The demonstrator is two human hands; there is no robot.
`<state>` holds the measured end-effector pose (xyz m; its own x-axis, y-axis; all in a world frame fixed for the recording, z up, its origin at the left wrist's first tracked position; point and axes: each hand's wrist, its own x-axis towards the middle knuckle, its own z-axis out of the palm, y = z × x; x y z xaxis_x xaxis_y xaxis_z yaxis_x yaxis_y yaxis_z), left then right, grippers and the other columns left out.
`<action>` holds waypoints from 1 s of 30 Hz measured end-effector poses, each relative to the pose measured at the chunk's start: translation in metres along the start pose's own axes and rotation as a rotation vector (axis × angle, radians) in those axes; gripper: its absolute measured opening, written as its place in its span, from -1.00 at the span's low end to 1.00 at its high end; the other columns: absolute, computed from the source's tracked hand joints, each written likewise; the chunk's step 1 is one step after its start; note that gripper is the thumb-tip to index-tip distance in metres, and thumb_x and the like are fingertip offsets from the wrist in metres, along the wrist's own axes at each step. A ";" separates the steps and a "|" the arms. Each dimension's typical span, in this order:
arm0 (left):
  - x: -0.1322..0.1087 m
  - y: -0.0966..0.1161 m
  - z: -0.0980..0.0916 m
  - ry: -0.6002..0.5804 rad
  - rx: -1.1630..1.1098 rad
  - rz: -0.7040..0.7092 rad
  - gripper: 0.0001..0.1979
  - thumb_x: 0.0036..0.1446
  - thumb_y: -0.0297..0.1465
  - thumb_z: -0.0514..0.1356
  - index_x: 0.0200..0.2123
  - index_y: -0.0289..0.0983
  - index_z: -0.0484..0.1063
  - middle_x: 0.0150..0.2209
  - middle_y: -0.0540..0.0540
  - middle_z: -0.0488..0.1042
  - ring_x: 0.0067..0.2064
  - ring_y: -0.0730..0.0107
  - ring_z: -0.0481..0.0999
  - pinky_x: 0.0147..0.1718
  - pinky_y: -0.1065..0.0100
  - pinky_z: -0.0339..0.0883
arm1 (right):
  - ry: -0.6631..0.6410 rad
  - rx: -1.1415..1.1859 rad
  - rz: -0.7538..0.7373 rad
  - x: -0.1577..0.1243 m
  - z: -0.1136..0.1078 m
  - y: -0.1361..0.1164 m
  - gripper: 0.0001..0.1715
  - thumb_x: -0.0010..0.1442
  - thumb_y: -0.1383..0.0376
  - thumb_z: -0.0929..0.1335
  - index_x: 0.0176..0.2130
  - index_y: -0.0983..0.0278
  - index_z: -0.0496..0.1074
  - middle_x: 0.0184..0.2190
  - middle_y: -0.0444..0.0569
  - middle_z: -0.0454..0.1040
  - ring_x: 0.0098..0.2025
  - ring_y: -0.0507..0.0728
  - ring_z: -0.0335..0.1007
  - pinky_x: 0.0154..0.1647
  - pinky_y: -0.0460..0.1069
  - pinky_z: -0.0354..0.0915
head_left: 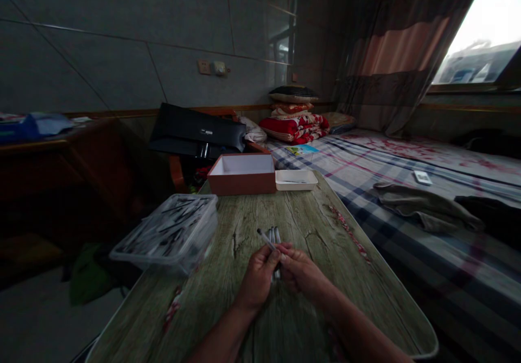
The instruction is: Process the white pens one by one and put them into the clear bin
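Over the middle of the wood-grain table, my left hand [259, 272] and my right hand [298, 265] meet, with fingers closed around one slim pen [265, 237]. It slants up to the left and has a dark tip at its far end. Beneath and just behind my hands, several similar pens [276, 235] lie side by side on the table, partly covered by my fingers. A clear plastic bin [199, 243] full of pens or pen parts stands to the left of my hands.
A brown open box [242, 185] and a small white tray [296, 186] with a thin item inside stand at the table's [342, 298] far end. A black monitor [199, 132] leans behind them. The bed [366, 173] with plaid bedding borders the right side.
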<state>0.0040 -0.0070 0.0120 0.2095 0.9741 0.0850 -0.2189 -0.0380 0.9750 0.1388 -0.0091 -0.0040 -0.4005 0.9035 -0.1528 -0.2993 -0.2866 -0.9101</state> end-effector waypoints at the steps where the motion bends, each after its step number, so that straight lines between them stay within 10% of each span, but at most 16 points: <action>1: 0.000 0.000 0.000 0.001 0.002 0.000 -0.72 0.11 -0.22 0.19 -0.23 -0.27 0.56 -0.09 -0.18 0.57 -0.03 0.16 0.50 0.07 0.16 0.25 | 0.004 -0.002 -0.012 0.000 0.000 0.000 -0.42 0.07 -0.04 0.39 -0.08 0.33 0.42 -0.71 -0.35 0.02 -0.73 -0.12 -0.20 -0.77 -0.18 -0.16; 14: 0.003 0.000 -0.004 0.064 0.032 0.008 -0.72 0.09 -0.18 0.20 -0.34 -0.28 0.55 -0.22 -0.14 0.59 -0.12 0.21 0.52 -0.02 0.23 0.31 | -0.016 -0.122 -0.092 0.004 0.006 0.006 -0.43 0.11 -0.16 0.29 -0.49 0.29 0.26 -0.71 -0.30 0.04 -0.70 -0.11 -0.17 -0.70 -0.13 -0.20; 20: 0.010 0.001 -0.012 0.304 -0.132 0.025 -0.72 0.04 -0.17 0.23 -0.36 -0.29 0.48 -0.43 -0.02 0.51 -0.37 0.43 0.47 -0.30 0.41 0.34 | 0.147 -0.125 -0.112 -0.001 -0.003 -0.006 -0.60 0.10 0.00 0.33 -0.38 0.30 0.36 -0.66 -0.28 0.08 -0.67 -0.09 -0.12 -0.69 -0.14 -0.16; 25: 0.003 0.003 -0.010 0.003 -0.166 -0.148 -0.52 0.09 -0.25 0.21 0.08 -0.18 0.21 -0.60 0.11 0.40 -0.59 0.53 0.32 -0.56 0.50 0.16 | 0.325 -0.117 -0.177 0.006 -0.016 -0.013 -0.80 -0.02 0.24 0.30 -0.33 0.28 0.38 -0.56 -0.22 0.25 -0.64 -0.08 0.00 -0.68 -0.15 -0.07; 30: -0.002 0.000 -0.004 -0.250 -0.312 -0.222 -0.64 0.10 -0.35 0.19 -0.03 -0.25 0.26 -0.72 0.16 0.26 -0.67 0.57 0.20 -0.58 0.49 0.14 | 0.338 -0.046 -0.009 0.010 -0.026 -0.015 -0.55 0.07 -0.05 0.26 -0.52 0.26 0.24 -0.71 -0.30 0.01 -0.71 -0.09 -0.23 -0.71 -0.13 -0.29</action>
<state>-0.0003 -0.0085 0.0112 0.4992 0.8658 -0.0345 -0.4115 0.2719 0.8699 0.1618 0.0122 -0.0018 -0.0863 0.9627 -0.2565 -0.2588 -0.2703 -0.9273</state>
